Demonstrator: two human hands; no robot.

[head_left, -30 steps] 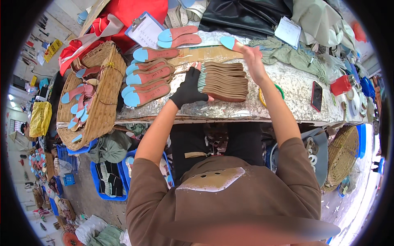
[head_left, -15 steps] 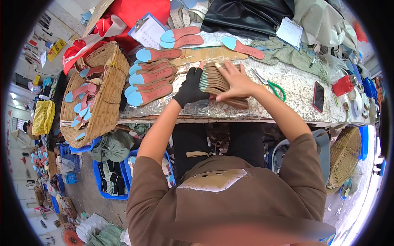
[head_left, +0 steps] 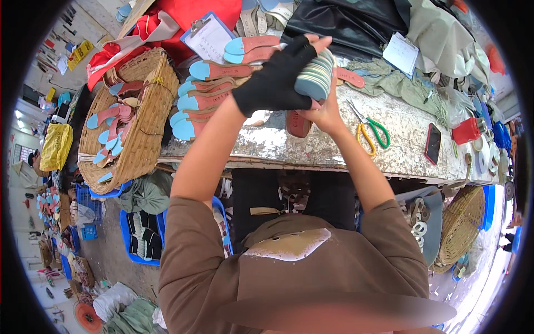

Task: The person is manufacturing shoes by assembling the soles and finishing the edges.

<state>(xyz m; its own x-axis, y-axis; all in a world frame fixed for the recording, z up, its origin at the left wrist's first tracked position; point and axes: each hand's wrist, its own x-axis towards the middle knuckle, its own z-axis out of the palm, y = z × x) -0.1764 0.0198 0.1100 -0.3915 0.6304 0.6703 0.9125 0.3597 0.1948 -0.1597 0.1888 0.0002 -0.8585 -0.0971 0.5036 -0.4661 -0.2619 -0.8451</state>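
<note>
Both hands grip a thick stack of shoe insoles (head_left: 314,79), lifted off the table with their pale blue and green ends turned toward me. My left hand (head_left: 278,78), in a black fingerless glove, closes round the left side and far end of the stack. My bare right hand (head_left: 328,114) holds it from the right and below; part of that hand is hidden behind the stack. One reddish-brown insole (head_left: 298,123) lies on the table under my hands. To the left, several insoles (head_left: 200,102) with blue ends lie in overlapping piles.
Scissors (head_left: 367,128) with green and yellow handles lie right of my hands, with a phone (head_left: 432,143) and a red container (head_left: 468,131) further right. A wicker basket (head_left: 146,125) of insoles stands left. Clipboards (head_left: 208,38), black sheeting (head_left: 342,28) and green cloth (head_left: 392,86) lie at the back.
The insole stack, before resting on the table between my hands, is now raised and tipped so its blue ends show. My left hand has moved over it, the right underneath. The scissors are more exposed.
</note>
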